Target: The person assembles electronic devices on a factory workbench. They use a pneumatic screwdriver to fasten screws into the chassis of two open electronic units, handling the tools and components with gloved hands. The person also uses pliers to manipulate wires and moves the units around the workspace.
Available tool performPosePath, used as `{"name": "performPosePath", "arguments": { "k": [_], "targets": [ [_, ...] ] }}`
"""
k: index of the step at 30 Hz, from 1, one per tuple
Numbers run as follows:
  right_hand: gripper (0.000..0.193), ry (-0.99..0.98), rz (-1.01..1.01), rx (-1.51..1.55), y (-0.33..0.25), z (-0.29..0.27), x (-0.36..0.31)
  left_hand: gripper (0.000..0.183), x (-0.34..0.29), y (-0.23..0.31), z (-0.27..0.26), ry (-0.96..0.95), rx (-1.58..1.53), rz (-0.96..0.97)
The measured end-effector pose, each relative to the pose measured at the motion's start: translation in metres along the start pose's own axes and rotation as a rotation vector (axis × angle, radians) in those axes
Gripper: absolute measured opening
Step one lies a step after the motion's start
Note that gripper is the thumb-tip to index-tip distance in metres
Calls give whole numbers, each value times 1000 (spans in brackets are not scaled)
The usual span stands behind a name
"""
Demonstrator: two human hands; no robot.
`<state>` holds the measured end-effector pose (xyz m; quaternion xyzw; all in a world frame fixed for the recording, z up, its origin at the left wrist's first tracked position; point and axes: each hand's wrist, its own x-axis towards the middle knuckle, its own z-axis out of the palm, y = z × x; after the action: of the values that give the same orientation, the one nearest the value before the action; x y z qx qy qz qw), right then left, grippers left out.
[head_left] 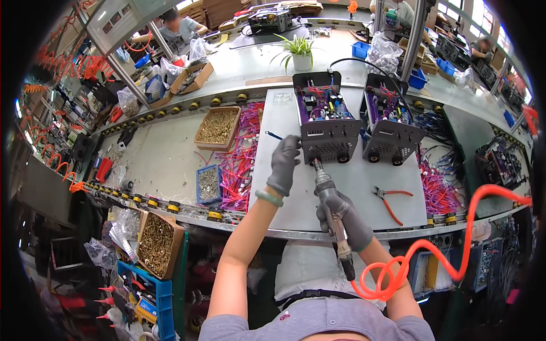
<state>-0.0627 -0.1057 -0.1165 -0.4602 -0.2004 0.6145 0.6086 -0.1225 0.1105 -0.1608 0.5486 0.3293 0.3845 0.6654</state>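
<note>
My right hand (347,219) grips a pneumatic screwdriver (327,187), its tip against the lower front of the left-hand open metal chassis (329,136), by a round foot. Inside that chassis a purple-edged circuit board (324,108) shows. Beside the chassis's left side is my gloved left hand (284,162), fingers curled; a short dark wire (273,135) with a ring terminal juts out to the left from between them. Where the wire's other end goes is hidden. A second, similar chassis (392,133) stands to the right on the same white board (284,204).
Red-handled cutters (391,207) lie right of the screwdriver. An orange coiled air hose (421,247) loops at the right. Screws fill a brown tray (218,128) and a blue tray (209,184) at left. Pink wires (242,165) edge the board. A potted plant (298,54) stands behind.
</note>
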Motion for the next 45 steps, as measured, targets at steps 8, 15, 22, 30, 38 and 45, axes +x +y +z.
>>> {"name": "performPosePath", "arguments": {
  "k": [8,15,22,30,38,45],
  "targets": [
    [50,-13,-18,117,10,-13,10,41,73,-14,7,-153,-17,-83],
    [45,-18,-3,134,15,-7,18,41,56,-17,-7,-395,-151,-132],
    [51,-31,-7,141,15,-18,13,20,46,-36,-11,-441,-266,-116],
    [53,-54,-13,146,13,-33,1,37,73,-63,-11,107,-105,-165],
    [53,-68,-48,132,12,-19,0,26,60,5,-46,180,1153,666],
    [54,-78,-53,137,7,-9,0,34,54,1,11,-55,-40,-140]
  ]
}}
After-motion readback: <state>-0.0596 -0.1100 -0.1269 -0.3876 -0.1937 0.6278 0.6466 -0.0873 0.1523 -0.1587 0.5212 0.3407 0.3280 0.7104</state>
